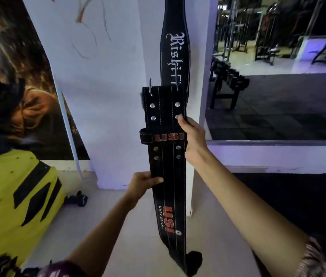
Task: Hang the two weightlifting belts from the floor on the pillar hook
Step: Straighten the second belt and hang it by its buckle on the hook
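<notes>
A black weightlifting belt with white gothic lettering [175,48] hangs down the white pillar [122,76]; its upper end runs out of view, so the hook is hidden. In front of it I hold a second black belt with red USI lettering [166,172] upright, its buckle prongs at the top at about mid-pillar height. My right hand [193,136] grips its right edge near the keeper loop. My left hand [144,183] pinches its left edge lower down. The belt's lower end curls near the floor.
A yellow and black machine cover [16,198] stands at the left, with a small dark object [77,198] on the floor beside it. A poster [18,86] fills the left wall. A mirror [278,76] at the right reflects a dumbbell rack and gym machines.
</notes>
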Motion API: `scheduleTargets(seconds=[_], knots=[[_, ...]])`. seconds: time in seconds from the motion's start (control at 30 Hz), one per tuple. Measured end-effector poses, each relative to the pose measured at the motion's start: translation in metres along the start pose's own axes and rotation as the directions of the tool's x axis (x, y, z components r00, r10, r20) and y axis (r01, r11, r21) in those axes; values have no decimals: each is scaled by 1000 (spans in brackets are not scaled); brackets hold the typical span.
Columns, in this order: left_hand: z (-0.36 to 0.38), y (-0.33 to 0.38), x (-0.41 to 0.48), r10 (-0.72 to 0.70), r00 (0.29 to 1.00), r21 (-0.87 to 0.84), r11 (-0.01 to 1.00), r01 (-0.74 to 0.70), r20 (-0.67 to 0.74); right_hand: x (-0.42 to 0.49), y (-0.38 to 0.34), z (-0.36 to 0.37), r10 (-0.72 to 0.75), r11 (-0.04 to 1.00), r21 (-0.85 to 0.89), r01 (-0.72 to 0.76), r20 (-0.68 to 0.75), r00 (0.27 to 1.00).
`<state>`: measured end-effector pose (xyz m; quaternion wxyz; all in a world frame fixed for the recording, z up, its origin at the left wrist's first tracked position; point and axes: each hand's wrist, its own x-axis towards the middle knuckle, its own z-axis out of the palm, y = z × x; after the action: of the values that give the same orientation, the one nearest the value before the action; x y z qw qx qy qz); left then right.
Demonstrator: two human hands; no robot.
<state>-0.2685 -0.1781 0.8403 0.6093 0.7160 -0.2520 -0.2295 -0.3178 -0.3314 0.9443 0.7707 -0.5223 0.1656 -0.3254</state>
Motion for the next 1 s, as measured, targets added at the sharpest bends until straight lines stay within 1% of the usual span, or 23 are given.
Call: scheduleTargets(seconds=[0.07, 0.17, 0.23, 0.27, 0.3, 0.37, 0.4, 0.43, 0.5, 0.57, 0.6, 0.63, 0.7, 0.77, 0.83, 0.87, 0.93, 1.0], knots=[[1, 11, 7, -21, 999, 10, 1000, 21, 47, 4, -11, 0, -32, 999, -4, 32, 4, 999], [0, 50, 32, 70, 998, -66, 995, -71, -6, 6, -23, 0, -67, 998, 5, 68, -53, 996], [4, 56, 38, 112, 994, -117, 987, -113, -15, 8, -34, 1, -95, 995, -7, 95, -88, 992], [6, 47, 37, 122, 993, -108, 987, -121, -1, 9, -41, 1, -112, 994, -16, 111, -92, 989], [7, 33, 32, 94, 995, -60, 994, -92, 29, 9, -46, 1, -129, 992, -23, 127, -91, 987], [9, 4, 21, -3, 992, 85, 996, -7, 123, 6, -53, 1, -157, 987, -38, 154, -82, 984], [8, -1, 19, -29, 986, 120, 993, 9, 166, 4, -54, 0, -173, 984, -50, 169, -82, 982], [8, 6, 19, -17, 983, 111, 994, -4, 185, 3, -54, 0, -184, 982, -53, 180, -85, 979], [8, 38, 22, 114, 979, -17, 993, -113, 170, 4, -51, 0, -183, 983, -42, 180, -86, 979], [7, 79, 23, 255, 963, -191, 953, -234, 90, 5, -49, 5, -169, 985, -33, 167, -74, 983], [7, 95, 23, 290, 956, -241, 931, -272, 38, 6, -48, 7, -172, 985, -43, 169, -73, 982], [7, 105, 23, 296, 955, -276, 917, -287, -8, 5, -48, 9, -183, 982, -56, 180, -73, 980], [9, 113, 20, 265, 961, -354, 894, -275, -77, -3, -54, 11, -204, 976, -89, 200, -38, 978], [14, 114, 16, 216, 972, -444, 864, -236, -97, -14, -59, 8, -230, 963, -136, 234, 39, 972], [17, 116, 14, 196, 976, -519, 827, -215, -92, -25, -55, -2, -300, 927, -192, 321, 130, 945], [19, 118, 12, 196, 977, -549, 810, -207, -80, -31, -51, -7, -332, 909, -210, 359, 153, 931], [21, 119, 11, 207, 977, -582, 789, -196, -49, -37, -38, -16, -364, 894, -230, 384, 127, 923], [25, 119, 9, 203, 979, -607, 776, -172, -19, -42, -19, -27, -365, 889, -269, 371, 77, 928]])
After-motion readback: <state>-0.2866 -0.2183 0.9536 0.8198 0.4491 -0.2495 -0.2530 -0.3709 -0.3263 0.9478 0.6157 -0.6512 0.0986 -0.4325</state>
